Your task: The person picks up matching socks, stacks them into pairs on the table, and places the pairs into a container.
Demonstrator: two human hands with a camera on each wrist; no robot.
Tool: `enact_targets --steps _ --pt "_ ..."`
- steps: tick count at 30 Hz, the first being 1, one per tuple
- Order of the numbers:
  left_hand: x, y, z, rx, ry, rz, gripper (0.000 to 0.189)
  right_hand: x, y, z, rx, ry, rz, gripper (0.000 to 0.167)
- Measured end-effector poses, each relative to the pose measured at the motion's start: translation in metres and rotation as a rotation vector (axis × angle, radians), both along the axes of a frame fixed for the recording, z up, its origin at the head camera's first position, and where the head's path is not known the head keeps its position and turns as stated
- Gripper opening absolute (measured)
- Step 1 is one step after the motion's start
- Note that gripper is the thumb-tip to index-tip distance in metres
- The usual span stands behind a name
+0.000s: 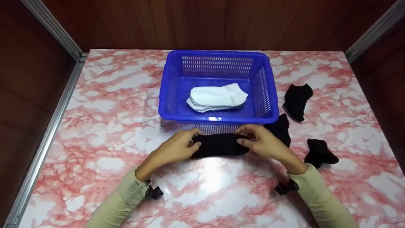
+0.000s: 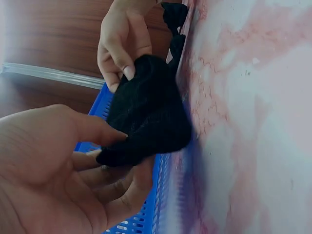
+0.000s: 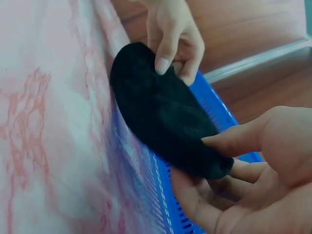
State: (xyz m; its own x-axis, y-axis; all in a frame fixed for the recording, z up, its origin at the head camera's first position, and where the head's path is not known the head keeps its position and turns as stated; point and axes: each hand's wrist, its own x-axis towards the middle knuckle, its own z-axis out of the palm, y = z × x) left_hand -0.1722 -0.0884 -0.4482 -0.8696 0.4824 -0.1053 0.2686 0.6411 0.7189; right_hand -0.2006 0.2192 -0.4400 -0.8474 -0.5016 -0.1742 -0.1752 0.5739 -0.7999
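A black sock (image 1: 221,145) is stretched level between both hands, just in front of the blue basket. My left hand (image 1: 178,146) pinches its left end between thumb and fingers, as the left wrist view shows up close on the black sock (image 2: 148,109). At the opposite end my right hand (image 1: 264,142) pinches the fabric; the right wrist view shows that thumb on top of the sock (image 3: 161,112) and the fingers beneath. Inside the blue basket (image 1: 218,119) lies a small stack of white socks (image 1: 218,96).
Right of the basket lie more black socks: one at the back (image 1: 297,101), another (image 1: 280,129) partly hidden behind the right hand and basket corner, and a bunched one (image 1: 320,153) nearer. The marbled red-and-white table (image 1: 104,161) meets brown panels (image 1: 218,25) at the back and sides.
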Motion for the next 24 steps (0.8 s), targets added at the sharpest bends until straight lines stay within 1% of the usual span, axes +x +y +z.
enact_targets --steps 3,6,8,11,14,16,17,20,22,24 --pt "-0.002 0.0 -0.003 -0.015 -0.018 0.024 0.035 0.0 0.001 -0.005 0.019 0.002 0.021 0.029" --pt "-0.003 0.0 -0.008 -0.038 -0.042 0.015 0.032 -0.001 0.001 -0.01 0.061 0.018 0.038 0.028" --pt "-0.003 0.001 -0.011 -0.073 -0.045 0.014 0.03 -0.002 0.002 -0.013 0.098 0.041 0.046 0.026" --pt "-0.002 0.002 -0.015 -0.124 -0.023 0.027 0.026 -0.002 0.001 -0.015 0.16 0.074 0.051 0.022" --pt "-0.001 0.003 -0.016 -0.16 0.012 0.054 0.025 0.0 0.0 -0.014 0.217 0.104 0.044 0.021" --pt "0.002 0.004 -0.015 -0.167 0.041 0.067 0.029 0.003 -0.001 -0.011 0.251 0.148 0.029 0.023" --pt "0.003 0.006 -0.015 -0.166 0.063 0.069 0.032 0.005 -0.002 -0.009 0.269 0.185 0.021 0.025" --pt "0.008 0.01 -0.014 -0.138 0.144 0.043 0.035 0.011 -0.005 -0.005 0.313 0.314 0.022 0.027" --pt "0.01 0.012 -0.014 -0.114 0.179 -0.005 0.032 0.014 -0.007 -0.004 0.318 0.376 0.054 0.027" --pt "0.012 0.014 -0.014 -0.094 0.19 -0.066 0.028 0.016 -0.008 -0.006 0.318 0.399 0.102 0.026"
